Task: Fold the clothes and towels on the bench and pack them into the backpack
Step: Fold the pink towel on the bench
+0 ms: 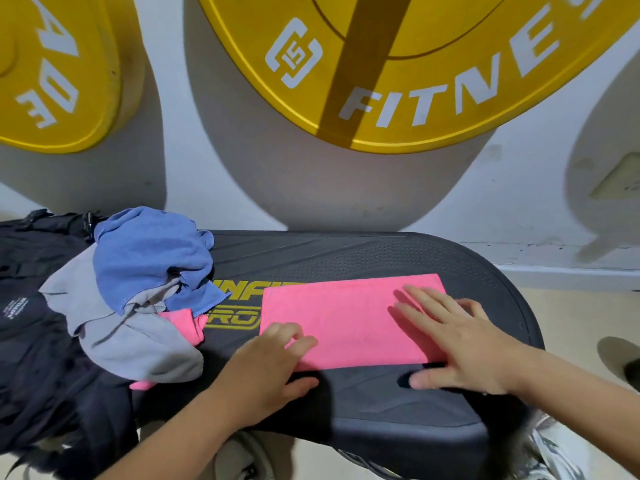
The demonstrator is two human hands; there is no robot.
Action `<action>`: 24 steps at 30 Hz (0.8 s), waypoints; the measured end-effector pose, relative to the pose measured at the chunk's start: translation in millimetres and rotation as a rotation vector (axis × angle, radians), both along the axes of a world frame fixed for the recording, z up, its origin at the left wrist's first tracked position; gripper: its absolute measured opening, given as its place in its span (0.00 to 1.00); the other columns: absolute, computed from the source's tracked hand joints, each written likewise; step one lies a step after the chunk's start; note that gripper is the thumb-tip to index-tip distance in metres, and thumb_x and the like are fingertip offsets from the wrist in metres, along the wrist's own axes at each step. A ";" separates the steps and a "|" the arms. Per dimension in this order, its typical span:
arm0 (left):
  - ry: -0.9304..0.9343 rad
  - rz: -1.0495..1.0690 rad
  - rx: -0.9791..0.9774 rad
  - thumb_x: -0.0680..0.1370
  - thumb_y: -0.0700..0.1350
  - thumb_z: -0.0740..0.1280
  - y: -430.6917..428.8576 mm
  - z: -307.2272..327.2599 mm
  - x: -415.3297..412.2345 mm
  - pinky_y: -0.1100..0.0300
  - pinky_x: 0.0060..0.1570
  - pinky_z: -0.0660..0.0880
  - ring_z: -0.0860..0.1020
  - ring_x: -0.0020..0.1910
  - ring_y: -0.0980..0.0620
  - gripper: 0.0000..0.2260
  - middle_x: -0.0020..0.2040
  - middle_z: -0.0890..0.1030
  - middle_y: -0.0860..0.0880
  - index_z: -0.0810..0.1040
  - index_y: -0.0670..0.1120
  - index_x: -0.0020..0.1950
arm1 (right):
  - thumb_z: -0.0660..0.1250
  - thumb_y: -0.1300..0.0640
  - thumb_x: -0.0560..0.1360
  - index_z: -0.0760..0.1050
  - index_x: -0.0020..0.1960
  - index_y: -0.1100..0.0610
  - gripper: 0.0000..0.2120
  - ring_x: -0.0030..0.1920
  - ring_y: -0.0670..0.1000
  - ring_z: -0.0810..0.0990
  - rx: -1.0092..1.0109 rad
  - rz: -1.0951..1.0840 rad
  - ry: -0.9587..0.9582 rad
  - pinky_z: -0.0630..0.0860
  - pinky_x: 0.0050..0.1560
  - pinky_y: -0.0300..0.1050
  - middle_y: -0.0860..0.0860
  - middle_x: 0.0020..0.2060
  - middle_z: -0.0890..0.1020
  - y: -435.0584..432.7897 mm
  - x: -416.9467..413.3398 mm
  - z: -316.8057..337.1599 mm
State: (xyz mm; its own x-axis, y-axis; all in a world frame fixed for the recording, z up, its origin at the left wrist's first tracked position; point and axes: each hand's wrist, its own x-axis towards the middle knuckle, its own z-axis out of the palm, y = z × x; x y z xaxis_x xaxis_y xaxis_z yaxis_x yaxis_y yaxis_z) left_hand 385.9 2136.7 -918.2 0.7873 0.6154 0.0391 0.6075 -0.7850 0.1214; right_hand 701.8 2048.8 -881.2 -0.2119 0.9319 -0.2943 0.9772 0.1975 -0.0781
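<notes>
Two yellow weight plates (467, 36) on white wall (519, 202); pink towel (346, 320) on black bench (346, 254)

Bench (381, 258): dark, padded, with a dotted texture and yellow lettering (239, 294) on top.
Middle to right: a pink towel (339, 317) lies flat as a folded rectangle, partly covering the lettering.
Left end: a loose pile, with a blue cloth (145, 258) on a grey garment (138, 348) and a pink piece (187, 323) showing beneath.
Far left: a black backpack (41, 341) touches the pile.
</notes>
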 end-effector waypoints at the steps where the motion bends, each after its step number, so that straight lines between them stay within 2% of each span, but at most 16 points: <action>1: 0.041 -0.020 0.029 0.70 0.62 0.63 -1.6 -2.9 -3.2 0.59 0.41 0.79 0.76 0.50 0.53 0.22 0.54 0.74 0.54 0.70 0.55 0.61 | 0.50 0.22 0.69 0.49 0.77 0.44 0.44 0.76 0.46 0.49 0.074 0.084 -0.024 0.62 0.66 0.56 0.44 0.78 0.44 -8.8 3.6 -2.5; 3: 0.053 -0.005 0.076 0.71 0.53 0.65 -1.9 -11.3 -7.8 0.60 0.35 0.80 0.78 0.49 0.52 0.20 0.55 0.73 0.53 0.70 0.52 0.62 | 0.53 0.31 0.74 0.64 0.73 0.48 0.33 0.69 0.48 0.69 0.201 0.169 -0.051 0.75 0.52 0.47 0.48 0.75 0.62 -24.3 14.1 -12.4; 4: 0.052 -0.002 0.106 0.71 0.47 0.61 -1.7 -13.1 -9.0 0.61 0.32 0.79 0.78 0.49 0.52 0.18 0.56 0.73 0.52 0.70 0.51 0.62 | 0.55 0.36 0.76 0.67 0.71 0.49 0.29 0.66 0.48 0.74 0.234 0.159 -0.059 0.76 0.47 0.42 0.48 0.72 0.68 -29.7 19.5 -16.9; 6: 0.060 -0.024 0.169 0.68 0.40 0.54 -2.7 -14.9 -10.7 0.63 0.27 0.78 0.80 0.47 0.51 0.22 0.54 0.76 0.50 0.71 0.48 0.61 | 0.55 0.43 0.76 0.72 0.68 0.50 0.24 0.62 0.47 0.78 0.254 0.124 -0.045 0.76 0.43 0.38 0.48 0.67 0.74 -34.2 26.2 -24.5; 7: 0.051 -0.035 0.197 0.66 0.39 0.56 -3.8 -13.2 -10.1 0.64 0.26 0.77 0.80 0.46 0.51 0.23 0.53 0.76 0.49 0.72 0.47 0.60 | 0.56 0.45 0.75 0.73 0.66 0.51 0.23 0.61 0.48 0.78 0.271 0.107 -0.019 0.77 0.43 0.38 0.49 0.66 0.76 -33.9 27.1 -27.5; 8: 0.045 -0.043 0.199 0.64 0.38 0.62 -5.5 -9.2 -7.8 0.65 0.24 0.76 0.80 0.44 0.51 0.23 0.52 0.77 0.49 0.73 0.46 0.59 | 0.57 0.46 0.74 0.75 0.65 0.52 0.23 0.60 0.49 0.79 0.287 0.088 0.007 0.78 0.44 0.39 0.50 0.65 0.76 -33.1 27.4 -30.0; 10: 0.079 -0.018 0.162 0.51 0.36 0.75 -6.3 -5.0 -1.2 0.66 0.22 0.72 0.80 0.41 0.51 0.32 0.48 0.79 0.49 0.78 0.45 0.56 | 0.58 0.49 0.71 0.76 0.63 0.55 0.23 0.59 0.50 0.80 0.316 0.067 0.056 0.80 0.48 0.41 0.51 0.63 0.78 -28.4 27.0 -33.0; 12: 0.086 0.063 0.160 0.45 0.34 0.76 -7.0 -1.6 4.9 0.65 0.20 0.70 0.79 0.39 0.50 0.35 0.45 0.79 0.50 0.81 0.45 0.53 | 0.62 0.53 0.68 0.78 0.61 0.56 0.22 0.56 0.51 0.82 0.340 0.055 0.091 0.80 0.51 0.42 0.51 0.60 0.80 -23.6 25.9 -34.8; 15: 0.021 0.135 0.169 0.49 0.32 0.75 -8.4 -3.0 10.3 0.61 0.18 0.69 0.78 0.38 0.49 0.30 0.44 0.78 0.49 0.80 0.44 0.51 | 0.68 0.57 0.63 0.78 0.59 0.56 0.24 0.54 0.52 0.82 0.354 0.013 0.149 0.81 0.48 0.44 0.52 0.58 0.81 -22.8 22.0 -36.4; 19: 0.011 0.124 0.167 0.53 0.32 0.72 -8.2 -3.7 9.1 0.59 0.18 0.70 0.76 0.39 0.48 0.28 0.44 0.77 0.49 0.78 0.44 0.52 | 0.63 0.53 0.66 0.78 0.62 0.56 0.25 0.58 0.50 0.80 0.336 0.017 0.140 0.80 0.53 0.44 0.51 0.62 0.79 -29.9 23.0 -39.4; 21: 0.043 0.120 0.152 0.52 0.30 0.71 -5.8 -3.4 7.2 0.58 0.17 0.70 0.75 0.38 0.47 0.29 0.43 0.76 0.48 0.77 0.45 0.52 | 0.62 0.55 0.67 0.79 0.61 0.56 0.23 0.57 0.50 0.81 0.356 0.019 0.115 0.81 0.51 0.44 0.51 0.61 0.80 -30.4 23.9 -39.9; 23: 0.103 0.166 0.103 0.53 0.31 0.72 -4.2 5.7 13.5 0.58 0.20 0.71 0.76 0.39 0.47 0.29 0.43 0.75 0.48 0.73 0.46 0.52 | 0.68 0.59 0.64 0.80 0.58 0.55 0.22 0.54 0.51 0.83 0.383 -0.003 0.107 0.82 0.46 0.45 0.51 0.58 0.82 -28.8 20.6 -40.3; 24: 0.127 0.223 0.074 0.58 0.32 0.71 -2.7 12.2 19.6 0.57 0.26 0.72 0.76 0.44 0.46 0.27 0.46 0.74 0.48 0.71 0.47 0.55 | 0.72 0.61 0.63 0.81 0.56 0.54 0.22 0.52 0.51 0.84 0.395 -0.029 0.117 0.82 0.44 0.45 0.51 0.57 0.83 -27.4 18.4 -40.7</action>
State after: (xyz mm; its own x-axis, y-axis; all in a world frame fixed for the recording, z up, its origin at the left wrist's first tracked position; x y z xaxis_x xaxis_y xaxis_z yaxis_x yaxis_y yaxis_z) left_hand 405.5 2134.0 -906.0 0.6344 0.7730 0.0004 0.7729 -0.6342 -0.0193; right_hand 720.2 2021.4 -921.9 -0.1950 0.9745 0.1114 0.9718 0.2073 -0.1125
